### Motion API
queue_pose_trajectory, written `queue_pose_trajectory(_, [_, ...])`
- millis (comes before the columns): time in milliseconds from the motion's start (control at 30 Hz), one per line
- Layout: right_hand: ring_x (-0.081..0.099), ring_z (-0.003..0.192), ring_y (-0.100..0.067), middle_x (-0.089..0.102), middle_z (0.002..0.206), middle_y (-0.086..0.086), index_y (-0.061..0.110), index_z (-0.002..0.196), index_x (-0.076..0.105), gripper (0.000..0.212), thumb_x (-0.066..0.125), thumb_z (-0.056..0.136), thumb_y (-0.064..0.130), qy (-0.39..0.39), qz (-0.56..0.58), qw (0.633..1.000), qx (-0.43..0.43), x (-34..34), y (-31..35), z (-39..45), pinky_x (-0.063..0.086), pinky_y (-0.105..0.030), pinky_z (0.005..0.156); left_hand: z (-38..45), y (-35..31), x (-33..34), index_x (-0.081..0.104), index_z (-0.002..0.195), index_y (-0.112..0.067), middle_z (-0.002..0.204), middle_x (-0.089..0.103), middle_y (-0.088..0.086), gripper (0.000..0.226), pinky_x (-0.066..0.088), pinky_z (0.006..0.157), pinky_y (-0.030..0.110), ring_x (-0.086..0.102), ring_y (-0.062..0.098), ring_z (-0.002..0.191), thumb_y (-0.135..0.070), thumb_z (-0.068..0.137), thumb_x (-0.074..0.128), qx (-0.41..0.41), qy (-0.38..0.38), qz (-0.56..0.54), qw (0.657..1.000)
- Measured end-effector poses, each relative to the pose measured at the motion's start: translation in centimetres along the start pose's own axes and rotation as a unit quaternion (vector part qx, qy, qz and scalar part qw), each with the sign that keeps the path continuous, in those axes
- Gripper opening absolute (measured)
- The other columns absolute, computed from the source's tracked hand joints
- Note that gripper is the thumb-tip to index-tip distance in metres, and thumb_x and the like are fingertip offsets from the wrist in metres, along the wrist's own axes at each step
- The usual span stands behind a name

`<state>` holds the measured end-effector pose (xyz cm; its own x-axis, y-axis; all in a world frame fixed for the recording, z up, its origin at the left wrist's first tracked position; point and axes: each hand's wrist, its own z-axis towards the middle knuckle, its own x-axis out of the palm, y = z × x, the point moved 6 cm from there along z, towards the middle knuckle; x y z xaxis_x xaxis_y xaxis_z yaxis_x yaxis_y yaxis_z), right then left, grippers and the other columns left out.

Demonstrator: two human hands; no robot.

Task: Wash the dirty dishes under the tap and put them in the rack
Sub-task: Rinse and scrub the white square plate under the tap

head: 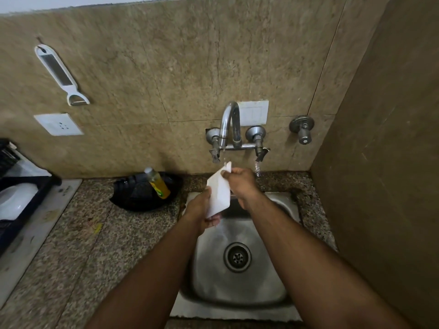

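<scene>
Both hands hold one white dish [219, 191] over the steel sink [240, 276]. Nearer the body, the left hand [200, 213] curls its fingers around the dish's lower edge from underneath, while the right hand [238, 184] pinches the upper corner, farther away and just below the tap [229, 124]. Held between them, the dish stands on edge and tilted, its long axis running from the left hand up and away towards the spout, where a thin stream of water meets its top corner.

My judgement is that rinsing is under way. The move to follow turns on one direction: the dark rack [21, 186] sits well off to the left on the counter, with a white dish [16, 200] already in it. So the left hand is the better placed to carry the piece across. Beyond the counter edge, a yellow soap bottle [158, 184] leans in a black tray [145, 193] against the wall.
</scene>
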<state>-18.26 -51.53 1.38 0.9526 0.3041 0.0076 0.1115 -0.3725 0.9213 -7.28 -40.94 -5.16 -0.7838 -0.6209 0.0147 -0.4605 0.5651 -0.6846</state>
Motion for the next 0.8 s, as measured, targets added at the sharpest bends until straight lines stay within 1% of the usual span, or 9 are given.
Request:
queue_pose_trajectory(100, [0.07, 0.081, -0.022, 0.074, 0.103, -0.011, 0.007, 0.109, 0.069, 0.014, 0.063, 0.097, 0.008, -0.031, 0.071, 0.997, 0.027, -2.1, 0.3, 0.4, 0.059, -0.033, 0.068, 0.0, -1.1, 0.8, 0.065, 0.116, -0.013, 0.108, 0.07, 0.015, 0.033, 0.054, 0.052, 0.028, 0.064, 0.025, 0.08, -0.039, 0.096, 0.067, 0.026, 0.008, -0.039, 0.999])
queue_pose_trajectory(233, [0.068, 0.092, -0.028, 0.07, 0.113, -0.016, 0.0, 0.122, 0.064, 0.028, 0.061, 0.094, -0.003, -0.052, 0.137, 0.987, 0.058, -3.4, 0.2, 0.9, 0.059, -0.041, 0.083, 0.0, -2.6, 2.4, 0.06, 0.128, 0.001, 0.115, 0.065, 0.023, 0.034, 0.052, 0.045, 0.023, 0.063, 0.022, 0.076, -0.017, 0.099, 0.064, 0.023, 0.033, -0.089, 0.995])
queue_pose_trajectory(367, [0.069, 0.1, -0.028, 0.069, 0.117, -0.017, -0.002, 0.127, 0.058, 0.032, 0.062, 0.095, -0.003, -0.046, 0.22, 0.971, 0.082, -3.1, -0.3, 1.0, 0.061, -0.037, 0.085, -0.3, -4.0, 2.7, 0.06, 0.109, 0.004, 0.123, 0.06, 0.024, 0.014, 0.056, 0.046, 0.022, 0.064, 0.028, 0.091, -0.005, 0.099, 0.064, 0.035, 0.007, -0.126, 0.991])
queue_pose_trajectory(433, [0.07, 0.098, -0.027, 0.067, 0.117, -0.019, -0.004, 0.128, 0.054, 0.034, 0.061, 0.096, -0.004, -0.034, 0.257, 0.962, 0.09, -2.5, -0.2, 0.7, 0.063, -0.032, 0.076, -0.5, -4.6, 2.6, 0.061, 0.108, 0.005, 0.123, 0.059, 0.022, 0.011, 0.056, 0.045, 0.02, 0.063, 0.025, 0.088, -0.001, 0.099, 0.063, 0.048, -0.003, -0.148, 0.988])
queue_pose_trajectory(500, [0.069, 0.098, -0.025, 0.067, 0.119, -0.02, -0.006, 0.129, 0.053, 0.034, 0.06, 0.096, -0.005, -0.028, 0.273, 0.957, 0.094, -2.0, -0.4, 0.7, 0.062, -0.03, 0.072, -0.5, -4.8, 2.2, 0.064, 0.113, 0.008, 0.121, 0.061, 0.02, 0.017, 0.056, 0.046, 0.019, 0.062, 0.022, 0.084, 0.001, 0.097, 0.064, 0.061, -0.013, -0.164, 0.984])
queue_pose_trajectory(567, [0.069, 0.1, -0.026, 0.066, 0.119, -0.021, -0.008, 0.127, 0.054, 0.031, 0.059, 0.096, -0.005, -0.025, 0.285, 0.953, 0.1, -2.2, -0.5, 0.5, 0.062, -0.031, 0.075, -0.6, -5.0, 2.1, 0.065, 0.104, 0.008, 0.119, 0.063, 0.019, 0.01, 0.058, 0.049, 0.021, 0.064, 0.023, 0.086, 0.002, 0.096, 0.065, 0.066, -0.011, -0.171, 0.983])
queue_pose_trajectory(667, [0.066, 0.11, -0.031, 0.064, 0.122, -0.022, -0.006, 0.127, 0.054, 0.031, 0.055, 0.097, -0.007, -0.041, 0.312, 0.942, 0.114, -3.7, -1.7, 0.6, 0.058, -0.038, 0.093, -1.3, -5.1, 2.5, 0.061, 0.094, 0.005, 0.108, 0.062, 0.018, 0.004, 0.063, 0.054, 0.028, 0.066, 0.029, 0.087, 0.004, 0.098, 0.061, 0.062, 0.0, -0.162, 0.985])
queue_pose_trajectory(700, [0.066, 0.11, -0.031, 0.064, 0.121, -0.021, -0.006, 0.127, 0.054, 0.031, 0.054, 0.096, -0.008, -0.049, 0.322, 0.938, 0.119, -4.2, -2.1, 0.5, 0.058, -0.038, 0.094, -1.4, -5.1, 2.7, 0.06, 0.094, 0.005, 0.106, 0.062, 0.019, 0.005, 0.063, 0.054, 0.029, 0.066, 0.03, 0.087, 0.004, 0.099, 0.059, 0.058, 0.007, -0.154, 0.986])
queue_pose_trajectory(800, [0.066, 0.102, -0.031, 0.066, 0.112, -0.018, -0.003, 0.119, 0.058, 0.028, 0.049, 0.093, -0.01, -0.063, 0.309, 0.941, 0.122, -5.9, -3.4, -0.1, 0.059, -0.037, 0.082, -1.8, -4.8, 3.5, 0.062, 0.099, 0.001, 0.108, 0.066, 0.021, 0.004, 0.06, 0.052, 0.029, 0.07, 0.03, 0.088, 0.0, 0.1, 0.058, 0.054, 0.027, -0.106, 0.992])
